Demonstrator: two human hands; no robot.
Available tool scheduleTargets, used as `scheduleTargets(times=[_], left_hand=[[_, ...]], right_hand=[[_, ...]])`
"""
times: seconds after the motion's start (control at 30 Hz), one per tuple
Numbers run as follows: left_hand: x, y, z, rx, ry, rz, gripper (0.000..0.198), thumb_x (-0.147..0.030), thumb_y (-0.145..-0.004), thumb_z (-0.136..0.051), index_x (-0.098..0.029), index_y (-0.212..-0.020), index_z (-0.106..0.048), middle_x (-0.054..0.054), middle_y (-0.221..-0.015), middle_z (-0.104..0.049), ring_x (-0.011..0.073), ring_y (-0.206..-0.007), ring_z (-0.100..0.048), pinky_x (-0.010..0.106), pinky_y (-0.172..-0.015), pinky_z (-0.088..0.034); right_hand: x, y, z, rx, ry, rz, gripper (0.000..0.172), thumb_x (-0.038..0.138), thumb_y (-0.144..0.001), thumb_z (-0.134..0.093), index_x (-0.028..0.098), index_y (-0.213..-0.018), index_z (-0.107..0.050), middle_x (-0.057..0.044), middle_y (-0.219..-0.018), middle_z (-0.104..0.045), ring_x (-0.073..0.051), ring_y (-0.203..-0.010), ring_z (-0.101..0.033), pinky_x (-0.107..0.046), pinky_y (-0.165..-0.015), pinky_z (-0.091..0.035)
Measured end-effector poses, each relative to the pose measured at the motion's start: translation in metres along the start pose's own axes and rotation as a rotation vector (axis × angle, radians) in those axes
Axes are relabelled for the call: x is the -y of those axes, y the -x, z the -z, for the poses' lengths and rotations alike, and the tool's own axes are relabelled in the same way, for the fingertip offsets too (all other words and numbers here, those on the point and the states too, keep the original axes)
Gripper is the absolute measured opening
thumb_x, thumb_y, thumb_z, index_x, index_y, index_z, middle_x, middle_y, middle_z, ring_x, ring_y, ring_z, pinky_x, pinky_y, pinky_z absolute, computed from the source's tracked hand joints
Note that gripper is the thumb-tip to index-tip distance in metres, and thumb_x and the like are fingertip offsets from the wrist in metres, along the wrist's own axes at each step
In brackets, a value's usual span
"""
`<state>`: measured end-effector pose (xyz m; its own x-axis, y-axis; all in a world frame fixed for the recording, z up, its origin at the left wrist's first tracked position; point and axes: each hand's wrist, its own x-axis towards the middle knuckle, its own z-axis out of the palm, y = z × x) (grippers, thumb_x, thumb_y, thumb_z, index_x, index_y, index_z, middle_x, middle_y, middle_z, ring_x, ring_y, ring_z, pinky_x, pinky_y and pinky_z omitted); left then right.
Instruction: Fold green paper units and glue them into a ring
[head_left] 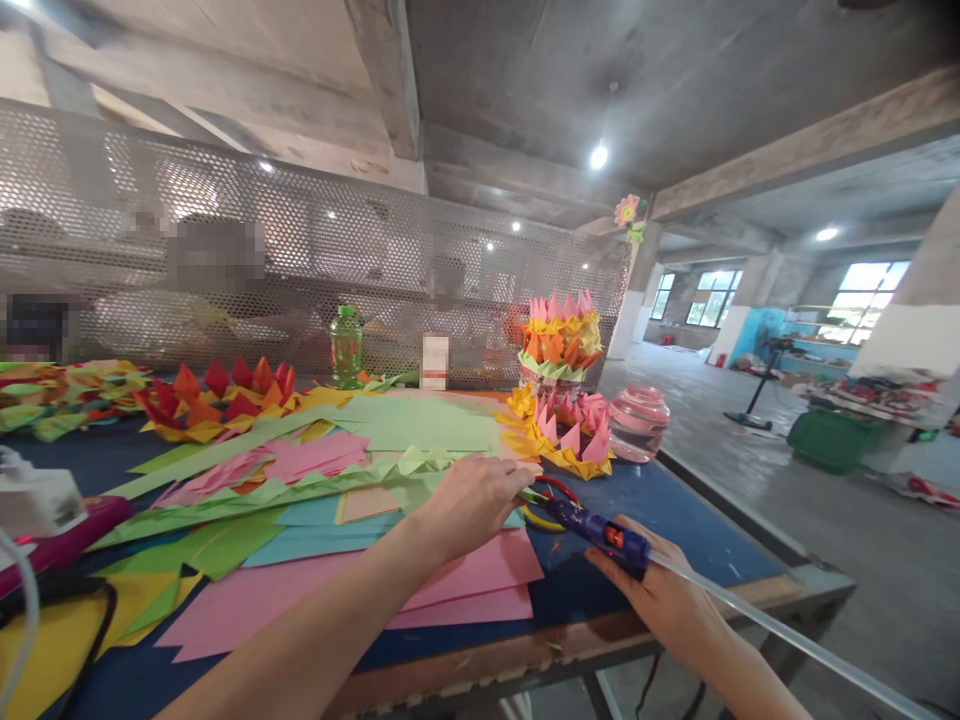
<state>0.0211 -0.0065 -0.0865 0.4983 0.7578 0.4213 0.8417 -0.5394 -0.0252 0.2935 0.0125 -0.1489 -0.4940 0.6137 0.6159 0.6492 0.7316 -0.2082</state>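
Note:
My right hand point(660, 590) grips a purple glue gun point(600, 533) low over the blue table point(675, 510), its nozzle pointing left and a clear glue stick trailing back to the right. My left hand point(472, 500) rests palm down, fingers curled, on a folded green paper strip point(300, 485), right by the gun's tip and the red and yellow scissors point(551, 500). Pink sheets point(450, 580) lie under my left forearm. A pink and yellow paper lotus point(562, 430) sits just beyond both hands.
A taller stacked paper flower point(561, 345) and a pink glass jar point(637, 422) stand at the far right corner. A green bottle point(346, 345) and red-orange folded flowers point(225, 395) line the mesh screen. Other people sit behind it. Coloured sheets cover the left.

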Motion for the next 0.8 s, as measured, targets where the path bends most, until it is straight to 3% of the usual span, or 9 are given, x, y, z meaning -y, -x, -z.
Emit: scheduleTargets(times=[0.23,0.47,0.67,0.8], left_hand=[[0.006,0.001,-0.001,-0.010,0.012,0.006,0.035,-0.016,-0.094,-0.055,-0.027,-0.127,-0.058,0.003,-0.115,-0.071,0.0234,-0.101,-0.068,0.034,-0.089,-0.051],[0.009,0.000,-0.002,-0.017,-0.010,0.020,0.026,-0.022,-0.096,-0.054,-0.024,-0.121,-0.062,0.004,-0.104,-0.073,0.0239,-0.095,-0.069,0.034,-0.084,-0.051],[0.011,-0.001,-0.002,-0.031,-0.021,0.029,0.019,-0.024,-0.097,-0.054,-0.023,-0.113,-0.064,0.003,-0.103,-0.073,0.0229,-0.092,-0.069,0.033,-0.082,-0.051],[0.013,-0.001,-0.001,-0.038,-0.014,0.039,0.019,-0.022,-0.097,-0.052,-0.022,-0.112,-0.064,0.003,-0.106,-0.073,0.0225,-0.094,-0.069,0.032,-0.083,-0.051]], right_hand=[[-0.002,0.002,0.002,0.002,-0.027,-0.076,0.030,0.050,-0.096,-0.053,0.023,-0.092,-0.065,-0.004,-0.083,-0.075,-0.023,-0.077,-0.073,-0.031,-0.067,-0.058],[-0.007,0.003,0.003,-0.043,-0.060,-0.175,0.038,0.055,-0.089,-0.058,0.020,-0.094,-0.071,-0.011,-0.093,-0.078,-0.033,-0.091,-0.074,-0.044,-0.081,-0.059],[-0.005,0.001,0.009,-0.003,-0.157,-0.202,0.033,0.051,-0.089,-0.058,0.021,-0.090,-0.072,-0.006,-0.088,-0.078,-0.028,-0.082,-0.073,-0.037,-0.074,-0.058],[-0.012,0.000,0.018,0.016,-0.204,-0.283,0.031,0.050,-0.085,-0.063,0.020,-0.090,-0.072,-0.007,-0.089,-0.077,-0.028,-0.083,-0.072,-0.038,-0.078,-0.057]])
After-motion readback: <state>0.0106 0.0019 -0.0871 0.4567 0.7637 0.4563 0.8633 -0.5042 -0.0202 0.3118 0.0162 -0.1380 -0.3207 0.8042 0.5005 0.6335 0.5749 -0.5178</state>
